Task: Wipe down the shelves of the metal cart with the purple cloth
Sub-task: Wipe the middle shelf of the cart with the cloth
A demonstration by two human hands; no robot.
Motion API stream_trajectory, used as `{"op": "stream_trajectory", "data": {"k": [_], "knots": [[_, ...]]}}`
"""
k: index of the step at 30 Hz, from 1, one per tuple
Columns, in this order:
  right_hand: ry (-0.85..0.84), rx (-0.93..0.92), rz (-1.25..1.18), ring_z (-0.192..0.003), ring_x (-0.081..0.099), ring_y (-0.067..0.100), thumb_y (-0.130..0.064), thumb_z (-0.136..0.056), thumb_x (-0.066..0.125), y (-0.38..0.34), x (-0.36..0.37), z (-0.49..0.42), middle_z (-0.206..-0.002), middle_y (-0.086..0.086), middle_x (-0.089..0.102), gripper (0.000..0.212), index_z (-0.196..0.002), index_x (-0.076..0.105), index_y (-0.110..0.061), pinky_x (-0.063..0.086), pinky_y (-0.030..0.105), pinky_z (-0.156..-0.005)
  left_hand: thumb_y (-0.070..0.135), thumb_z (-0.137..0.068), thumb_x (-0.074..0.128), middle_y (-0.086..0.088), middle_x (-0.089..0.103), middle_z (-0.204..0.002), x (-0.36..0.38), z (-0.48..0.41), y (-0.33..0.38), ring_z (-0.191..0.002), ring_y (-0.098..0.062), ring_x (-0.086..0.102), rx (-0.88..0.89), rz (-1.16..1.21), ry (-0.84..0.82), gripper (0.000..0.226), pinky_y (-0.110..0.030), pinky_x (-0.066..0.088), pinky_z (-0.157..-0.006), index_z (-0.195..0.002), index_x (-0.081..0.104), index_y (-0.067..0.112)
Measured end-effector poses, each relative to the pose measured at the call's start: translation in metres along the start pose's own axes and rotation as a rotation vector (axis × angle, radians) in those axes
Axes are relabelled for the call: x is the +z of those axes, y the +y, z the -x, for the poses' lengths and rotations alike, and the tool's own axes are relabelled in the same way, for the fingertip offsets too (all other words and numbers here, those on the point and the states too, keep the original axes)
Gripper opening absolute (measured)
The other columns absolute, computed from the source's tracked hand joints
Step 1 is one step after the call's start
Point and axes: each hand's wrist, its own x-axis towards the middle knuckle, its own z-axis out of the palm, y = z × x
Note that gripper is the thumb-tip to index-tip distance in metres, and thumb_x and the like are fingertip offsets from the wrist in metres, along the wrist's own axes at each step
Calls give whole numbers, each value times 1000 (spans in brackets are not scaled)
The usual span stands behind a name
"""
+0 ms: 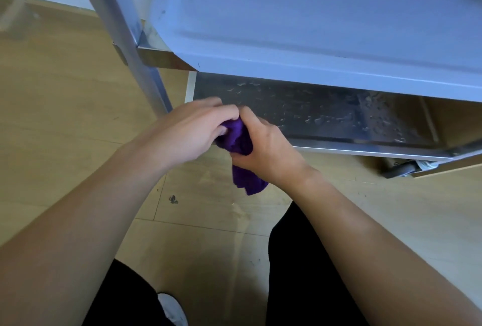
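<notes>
Head view shows your left hand [193, 127] and right hand [268, 148] both clamped on the crumpled purple fabric cloth [238, 137]. The cloth is bunched between them, with one end hanging below the right hand. It is held in the air above the light wooden floor [65, 117], just in front of the near edge of the dull steel lower shelf [326, 106] of the silver metal cart [122, 25]. It touches no shelf surface. The two-handed grip suggests that you are wringing or re-gathering the cloth, not wiping.

Progress, as far as the view allows:

- Pale blue-grey upper shelf [313, 12]: the visible area looks smooth, with no droplets. It is probably finished, but this cannot be confirmed.
- Lower shelf: scattered water droplets [320, 118] lie across the whole visible strip. Treat this shelf as not yet wiped dry. Its rear portion is hidden beneath the upper shelf.

Remaining work, on this reading: release one hand, flatten the cloth, and pass it over the lower shelf from the near edge inward. Any further shelves are out of view.
</notes>
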Motion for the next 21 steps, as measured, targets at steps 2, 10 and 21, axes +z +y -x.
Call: {"op": "stream_trajectory", "data": {"k": [2,10,21], "knots": [[-76,35,29,-72,54,19,-28,-70,78,7,2,0,-84,3,58,45,-95,41,-23,44,25,-62,19,-99,44,3,48,-90,5,0,0,-82,-20,51,-47,8,-54,14,-45,47,-71,-92,48,31],[-141,87,-268,-61,53,3,-41,-75,79,16,-5,2,-72,-8,59,24,-74,59,-26,39,10,-57,25,-102,38,-10,49,-106,9,-7,6,-104,-27,47,-139,-130,-87,26,-41,43,-87,-108,56,9],[-315,397,-646,-74,70,13,-39,-75,80,33,-17,4,-82,-1,74,30,-90,72,-13,54,27,-64,30,-92,49,-5,48,-59,11,-6,1,-53,-25,42,-174,37,-44,15,-38,35,-49,-84,43,18]]}}
